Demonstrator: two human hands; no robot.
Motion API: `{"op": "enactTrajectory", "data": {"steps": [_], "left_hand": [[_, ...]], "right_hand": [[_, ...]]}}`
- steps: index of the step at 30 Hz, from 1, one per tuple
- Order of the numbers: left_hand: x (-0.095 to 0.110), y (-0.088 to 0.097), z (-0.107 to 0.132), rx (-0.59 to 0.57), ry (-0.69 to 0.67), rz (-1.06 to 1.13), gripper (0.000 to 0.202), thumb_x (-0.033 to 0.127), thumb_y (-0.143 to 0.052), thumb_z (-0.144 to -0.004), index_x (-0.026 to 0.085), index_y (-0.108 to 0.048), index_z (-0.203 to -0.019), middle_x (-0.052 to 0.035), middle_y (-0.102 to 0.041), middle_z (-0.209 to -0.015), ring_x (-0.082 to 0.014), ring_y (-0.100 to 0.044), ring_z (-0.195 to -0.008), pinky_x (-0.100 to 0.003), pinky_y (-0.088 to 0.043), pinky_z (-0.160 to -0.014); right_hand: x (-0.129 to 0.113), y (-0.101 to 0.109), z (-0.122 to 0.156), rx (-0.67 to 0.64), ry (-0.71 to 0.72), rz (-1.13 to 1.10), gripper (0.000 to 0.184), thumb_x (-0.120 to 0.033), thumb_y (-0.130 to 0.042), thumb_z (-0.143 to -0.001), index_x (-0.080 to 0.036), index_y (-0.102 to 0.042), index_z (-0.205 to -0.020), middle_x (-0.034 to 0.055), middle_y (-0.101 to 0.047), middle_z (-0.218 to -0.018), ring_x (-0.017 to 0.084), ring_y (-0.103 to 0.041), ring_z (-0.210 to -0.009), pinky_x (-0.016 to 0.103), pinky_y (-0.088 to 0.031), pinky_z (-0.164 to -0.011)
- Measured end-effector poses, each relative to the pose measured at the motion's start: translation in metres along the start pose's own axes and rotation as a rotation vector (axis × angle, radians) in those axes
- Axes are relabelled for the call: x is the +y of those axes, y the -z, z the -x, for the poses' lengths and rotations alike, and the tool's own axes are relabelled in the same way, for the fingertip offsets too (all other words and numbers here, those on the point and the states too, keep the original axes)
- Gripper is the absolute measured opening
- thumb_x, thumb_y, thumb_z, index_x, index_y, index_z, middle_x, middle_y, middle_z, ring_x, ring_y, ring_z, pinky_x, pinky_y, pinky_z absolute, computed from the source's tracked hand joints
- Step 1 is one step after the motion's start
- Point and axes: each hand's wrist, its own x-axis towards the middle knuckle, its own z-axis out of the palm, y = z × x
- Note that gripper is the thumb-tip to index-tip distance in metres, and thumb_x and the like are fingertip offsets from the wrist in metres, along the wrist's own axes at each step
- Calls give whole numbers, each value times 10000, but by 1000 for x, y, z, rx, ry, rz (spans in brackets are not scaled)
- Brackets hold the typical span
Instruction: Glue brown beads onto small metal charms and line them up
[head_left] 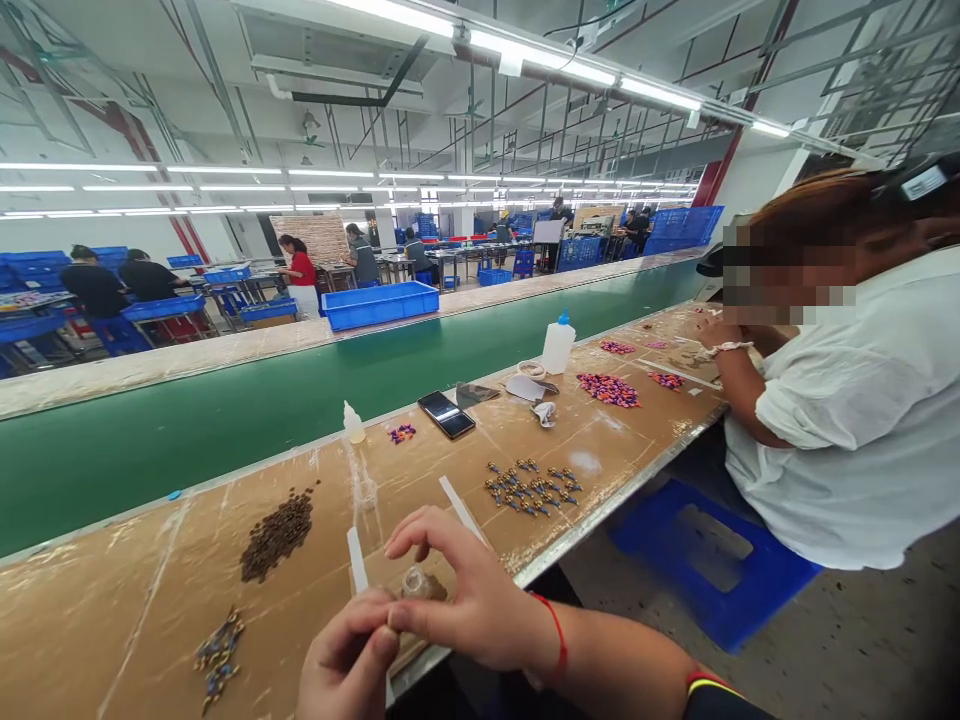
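At the table's near edge, my left hand (349,650) has its thumb and fingertips pinched together. Whatever they hold is too small or hidden to make out. My right hand (469,595) reaches in from the right, its thumb tip touching the left fingertips while its index finger arches away from the thumb. Just behind the meeting thumbs is a small clear round container (415,582), partly covered by my right hand. Left of my hands lie a few blue and gold small pieces (219,655) and a pile of small brown pieces (277,535).
More blue-gold pieces (532,487) lie beyond my right hand. Farther back are a small dropper bottle (354,424), a phone (447,413), a white bottle (559,345) and pink-orange pieces (607,389). A co-worker (862,400) sits at right. A green belt (247,415) runs behind the table.
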Motion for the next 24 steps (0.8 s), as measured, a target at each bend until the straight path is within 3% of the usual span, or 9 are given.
{"op": "enactTrajectory", "data": {"steps": [2, 4, 7, 10, 15, 19, 24], "left_hand": [[-1, -3, 1, 26, 84, 136, 325, 417, -960, -560, 174, -769, -659, -64, -677, -754, -208, -641, -764, -339, -567, -753], [0, -10, 2, 22, 120, 327, 351, 439, -949, -583, 173, -742, -680, -29, -620, -723, -155, -590, -706, -282, -551, -671], [3, -20, 3, -44, 139, 591, 310, 365, -946, -608, 176, -716, -692, 25, -473, -652, -66, -376, -568, -138, -339, -447], [7, -23, 0, -58, 185, 728, 306, 327, -956, -600, 176, -707, -695, 39, -398, -646, -62, -295, -573, -118, -263, -437], [8, -17, -1, 16, 193, 742, 352, 372, -964, -576, 191, -696, -714, 39, -355, -656, -81, -247, -586, -153, -218, -423], [8, -10, -3, 31, 190, 696, 388, 410, -959, -562, 188, -663, -679, 37, -344, -657, -82, -227, -586, -164, -202, -416], [8, 3, -8, 33, 193, 737, 334, 369, -965, -568, 193, -696, -658, 33, -344, -628, -87, -197, -582, -158, -167, -415]], "right_hand": [[-1, -5, 0, 38, 34, 44, 360, -446, -710, -903, -218, -604, -1160, 70, -636, -1144, 200, -590, -1076, 334, -481, -941], [-3, -7, 1, 41, 56, 76, 333, -414, -656, -948, -218, -584, -1207, 76, -627, -1166, 206, -587, -1093, 335, -484, -926], [-5, -5, 2, 69, 59, 111, 251, -310, -571, -994, -233, -573, -1233, 67, -615, -1179, 202, -573, -1115, 335, -479, -924], [-2, 2, -1, 86, 30, 131, 228, -251, -583, -984, -242, -577, -1212, 70, -610, -1174, 216, -553, -1167, 344, -482, -926], [6, 8, -7, 32, -12, 204, 128, -252, -593, -978, -245, -614, -1105, 72, -632, -1119, 235, -594, -1129, 389, -498, -944], [17, 13, -17, -1, -22, 276, 55, -293, -631, -967, -241, -648, -963, 36, -654, -934, 201, -622, -912, 364, -503, -849], [68, 18, -43, 83, -234, 331, 242, -439, -692, -888, -203, -671, -840, 23, -668, -787, 173, -581, -726, 333, -470, -721]]}}
